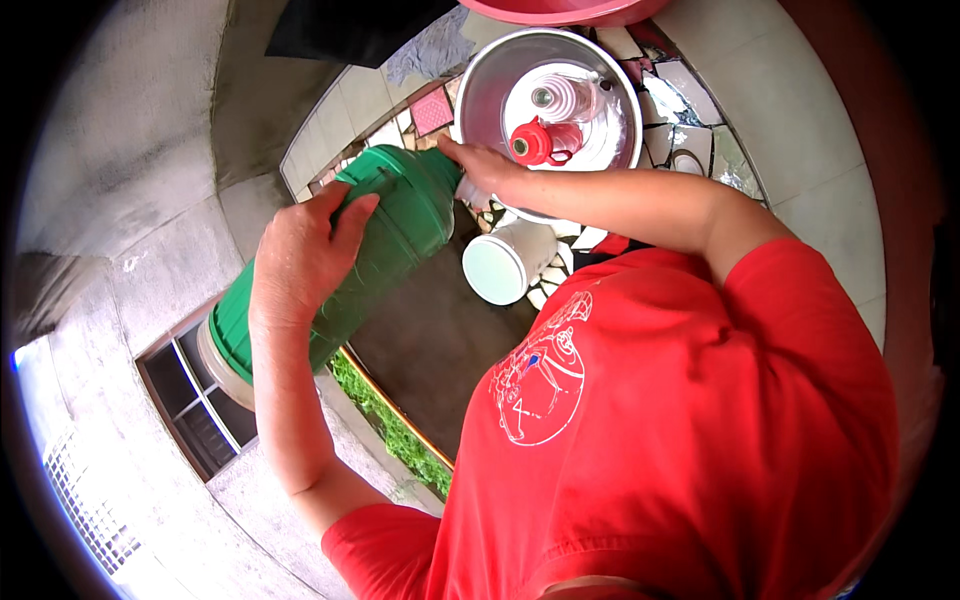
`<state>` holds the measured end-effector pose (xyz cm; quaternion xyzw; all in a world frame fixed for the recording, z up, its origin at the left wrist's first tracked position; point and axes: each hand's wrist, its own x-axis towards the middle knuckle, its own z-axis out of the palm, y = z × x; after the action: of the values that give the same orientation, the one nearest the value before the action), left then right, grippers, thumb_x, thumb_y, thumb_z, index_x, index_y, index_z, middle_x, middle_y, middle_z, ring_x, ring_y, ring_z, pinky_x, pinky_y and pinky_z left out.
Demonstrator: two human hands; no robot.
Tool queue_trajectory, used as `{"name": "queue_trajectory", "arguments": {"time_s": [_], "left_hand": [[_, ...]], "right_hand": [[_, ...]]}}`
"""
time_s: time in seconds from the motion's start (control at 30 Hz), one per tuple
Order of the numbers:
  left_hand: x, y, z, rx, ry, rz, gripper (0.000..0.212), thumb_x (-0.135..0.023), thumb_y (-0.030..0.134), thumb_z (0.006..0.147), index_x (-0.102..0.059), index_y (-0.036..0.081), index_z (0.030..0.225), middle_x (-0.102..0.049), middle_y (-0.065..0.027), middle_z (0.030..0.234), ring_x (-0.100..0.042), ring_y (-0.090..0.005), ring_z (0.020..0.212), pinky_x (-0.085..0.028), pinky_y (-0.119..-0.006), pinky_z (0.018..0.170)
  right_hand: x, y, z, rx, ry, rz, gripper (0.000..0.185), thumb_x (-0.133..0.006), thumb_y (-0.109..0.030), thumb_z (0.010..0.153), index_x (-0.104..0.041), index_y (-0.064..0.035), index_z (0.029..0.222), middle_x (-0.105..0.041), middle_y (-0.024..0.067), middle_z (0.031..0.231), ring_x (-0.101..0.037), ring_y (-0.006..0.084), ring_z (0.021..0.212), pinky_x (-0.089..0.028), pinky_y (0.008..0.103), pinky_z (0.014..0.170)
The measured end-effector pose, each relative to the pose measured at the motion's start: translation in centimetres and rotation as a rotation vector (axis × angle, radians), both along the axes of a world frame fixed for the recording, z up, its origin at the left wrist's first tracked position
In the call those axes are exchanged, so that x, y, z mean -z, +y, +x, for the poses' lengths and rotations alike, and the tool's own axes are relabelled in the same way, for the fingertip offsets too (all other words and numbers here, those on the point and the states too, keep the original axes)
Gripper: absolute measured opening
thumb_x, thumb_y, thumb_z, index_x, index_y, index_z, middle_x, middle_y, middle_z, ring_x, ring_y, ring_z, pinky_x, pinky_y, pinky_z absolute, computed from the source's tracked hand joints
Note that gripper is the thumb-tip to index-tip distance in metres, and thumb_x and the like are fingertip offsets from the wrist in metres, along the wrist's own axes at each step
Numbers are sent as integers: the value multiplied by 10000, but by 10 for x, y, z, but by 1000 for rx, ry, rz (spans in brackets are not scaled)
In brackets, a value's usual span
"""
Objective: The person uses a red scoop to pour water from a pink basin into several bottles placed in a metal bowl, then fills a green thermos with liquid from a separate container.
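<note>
A large green plastic cylindrical container [390,240], probably a vacuum flask body, is tilted across the view. Its shoulder points up and right, its pale-rimmed base down and left. My left hand [307,255] grips its side, thumb and fingers spread over the green wall. At the narrow end is my right hand [487,169], its thumb on the neck and its other fingers hidden. Something translucent and whitish [472,193] shows just below that hand. Beyond stands a metal basin [469,90], in which lie a clear ribbed bottle [559,97] and a red flask-like vessel with a handle [531,142].
A white bucket-like container [495,270] stands near my body. A pink plastic basin [562,9] is at the top edge. Broken-tile paving [679,146] surrounds the metal basin. Grey cloth [431,49] lies beyond. A wall with a window [199,397] and green plants [390,420] are at left.
</note>
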<state>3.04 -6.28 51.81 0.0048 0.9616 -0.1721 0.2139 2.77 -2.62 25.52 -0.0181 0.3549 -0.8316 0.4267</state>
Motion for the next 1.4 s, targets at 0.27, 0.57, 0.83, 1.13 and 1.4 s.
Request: {"name": "queue_trajectory", "arguments": {"time_s": [0.27,0.57,0.83,1.13,1.4], "left_hand": [[24,-26,-6,109,-66,-68,335,-527,376,876,-566,47,827,-578,-228,712,-535,-442,728,-430,-483,600],[27,-27,-4,142,-140,-223,338,-517,396,877,-569,62,859,-596,-204,700,-565,-421,702,-441,-497,590],[30,-17,-5,154,-151,-226,334,-510,410,877,-577,83,877,-607,-196,708,-575,-415,696,-446,-496,587],[32,-33,-7,38,-30,79,461,-575,480,822,-596,38,951,-607,-192,684,-592,-404,716,-462,-448,625],[110,-55,6,-50,198,628,420,-611,416,841,-588,26,997,-568,-121,606,-533,-178,545,-417,-316,525]], "right_hand": [[45,-9,-7,-219,23,140,560,-392,-537,908,-598,-17,947,-609,134,616,-575,181,449,-445,270,371],[106,31,-31,-74,-507,71,504,-352,-586,907,-559,-131,964,-556,31,756,-578,163,652,-476,336,577],[110,29,-13,-77,-633,-147,316,-589,-384,849,-544,-95,969,-531,72,814,-575,217,757,-527,455,715],[90,51,-24,147,-464,-166,345,-660,-277,818,-535,-132,1105,-564,23,998,-558,202,898,-478,415,810],[51,117,-31,721,43,-63,441,-656,-261,838,-497,-65,1199,-591,12,990,-544,101,929,-423,238,769]]}}
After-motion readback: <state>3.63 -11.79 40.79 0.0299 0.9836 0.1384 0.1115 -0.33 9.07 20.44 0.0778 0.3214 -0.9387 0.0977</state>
